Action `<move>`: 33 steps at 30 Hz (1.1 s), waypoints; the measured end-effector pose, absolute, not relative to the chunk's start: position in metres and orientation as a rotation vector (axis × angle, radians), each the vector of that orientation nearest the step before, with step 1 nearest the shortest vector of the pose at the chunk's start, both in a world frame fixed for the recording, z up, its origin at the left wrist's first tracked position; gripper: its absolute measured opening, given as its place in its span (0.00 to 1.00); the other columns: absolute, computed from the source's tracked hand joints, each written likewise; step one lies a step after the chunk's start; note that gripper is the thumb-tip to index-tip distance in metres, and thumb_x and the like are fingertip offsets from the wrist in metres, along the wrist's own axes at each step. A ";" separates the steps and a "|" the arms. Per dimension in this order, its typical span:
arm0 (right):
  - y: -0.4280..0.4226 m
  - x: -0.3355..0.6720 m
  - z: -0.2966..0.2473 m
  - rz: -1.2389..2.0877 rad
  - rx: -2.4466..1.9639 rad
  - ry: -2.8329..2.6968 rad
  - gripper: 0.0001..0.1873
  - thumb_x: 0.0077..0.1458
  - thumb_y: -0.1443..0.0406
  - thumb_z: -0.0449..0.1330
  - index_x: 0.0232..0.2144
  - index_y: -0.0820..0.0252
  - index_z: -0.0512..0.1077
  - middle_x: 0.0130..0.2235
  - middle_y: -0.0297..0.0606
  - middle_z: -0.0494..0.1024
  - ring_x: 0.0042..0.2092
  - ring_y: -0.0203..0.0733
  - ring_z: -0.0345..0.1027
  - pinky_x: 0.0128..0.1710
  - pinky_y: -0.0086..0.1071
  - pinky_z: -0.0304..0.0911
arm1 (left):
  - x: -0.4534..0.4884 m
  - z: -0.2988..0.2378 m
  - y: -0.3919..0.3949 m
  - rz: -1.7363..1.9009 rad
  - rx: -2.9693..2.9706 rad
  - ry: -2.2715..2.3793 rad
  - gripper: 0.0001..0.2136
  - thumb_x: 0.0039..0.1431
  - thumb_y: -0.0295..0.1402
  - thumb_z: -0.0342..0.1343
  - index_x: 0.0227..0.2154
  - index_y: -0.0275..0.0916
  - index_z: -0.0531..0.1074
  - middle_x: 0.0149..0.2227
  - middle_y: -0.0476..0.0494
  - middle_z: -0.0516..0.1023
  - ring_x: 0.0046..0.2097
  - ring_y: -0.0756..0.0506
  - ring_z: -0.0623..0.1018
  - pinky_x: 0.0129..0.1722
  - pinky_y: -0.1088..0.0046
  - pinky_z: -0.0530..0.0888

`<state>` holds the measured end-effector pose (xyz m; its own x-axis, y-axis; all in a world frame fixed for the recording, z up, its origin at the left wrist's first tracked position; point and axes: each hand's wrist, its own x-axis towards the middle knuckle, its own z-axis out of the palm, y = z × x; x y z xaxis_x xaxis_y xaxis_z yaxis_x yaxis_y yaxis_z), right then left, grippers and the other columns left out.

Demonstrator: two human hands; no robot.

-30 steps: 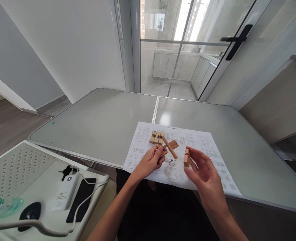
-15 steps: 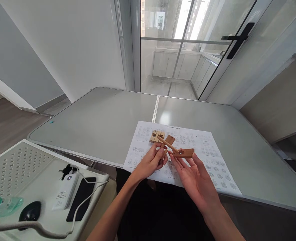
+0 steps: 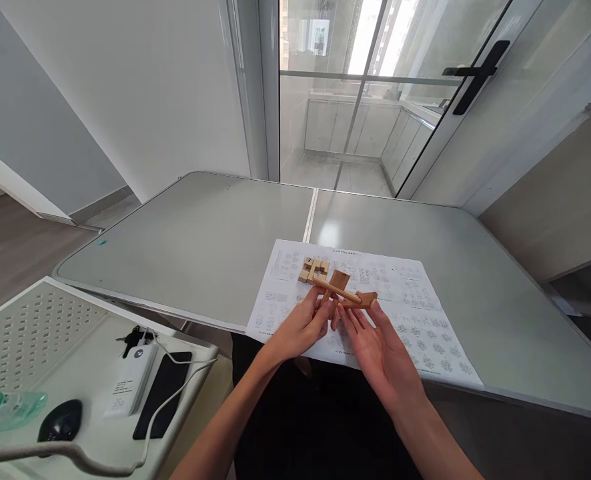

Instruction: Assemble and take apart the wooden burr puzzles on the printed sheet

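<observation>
Above a printed sheet, my left hand (image 3: 303, 328) is closed on a brown wooden puzzle piece (image 3: 339, 279), a flat plate that juts out past the fingers. A round wooden rod (image 3: 344, 292) lies slantwise across the held pieces, its right end against another brown wooden puzzle piece (image 3: 369, 301). My right hand (image 3: 381, 347) grips that piece between thumb and fingers, palm turned up. The fingertips of both hands nearly meet. How the pieces join is partly hidden by my fingers. Just beyond my left hand, pale wooden puzzle blocks (image 3: 314, 269) lie grouped on the paper.
The printed sheet (image 3: 410, 280) with small diagrams lies on a grey table (image 3: 215, 240). A white cart (image 3: 30, 320) at left carries a power bank (image 3: 133, 380), a phone (image 3: 163, 397), keys (image 3: 134, 339), a black mouse (image 3: 60, 421) and a cable. A glass door stands behind the table.
My right hand has moved left and slightly up with its wooden puzzle piece, closer to my left hand. The rod now overlaps the pieces more. The pale blocks stay in place.
</observation>
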<state>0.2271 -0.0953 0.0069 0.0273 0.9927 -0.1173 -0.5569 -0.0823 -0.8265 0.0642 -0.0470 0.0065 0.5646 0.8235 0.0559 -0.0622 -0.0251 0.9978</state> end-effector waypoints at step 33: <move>-0.097 0.250 0.013 1.217 -1.138 -0.938 0.28 0.56 0.55 0.73 0.57 0.43 0.72 0.67 0.38 0.70 0.70 0.57 0.61 0.71 0.56 0.57 | 0.065 0.005 -0.049 0.806 1.507 0.811 0.19 0.75 0.49 0.46 0.58 0.41 0.64 0.29 0.52 0.67 0.29 0.50 0.65 0.28 0.73 0.62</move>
<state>0.2498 -0.0965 0.0133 0.1381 0.9895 -0.0431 -0.2105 -0.0132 -0.9775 0.0651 -0.0494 0.0054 0.5193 0.8537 0.0393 0.0450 -0.0732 0.9963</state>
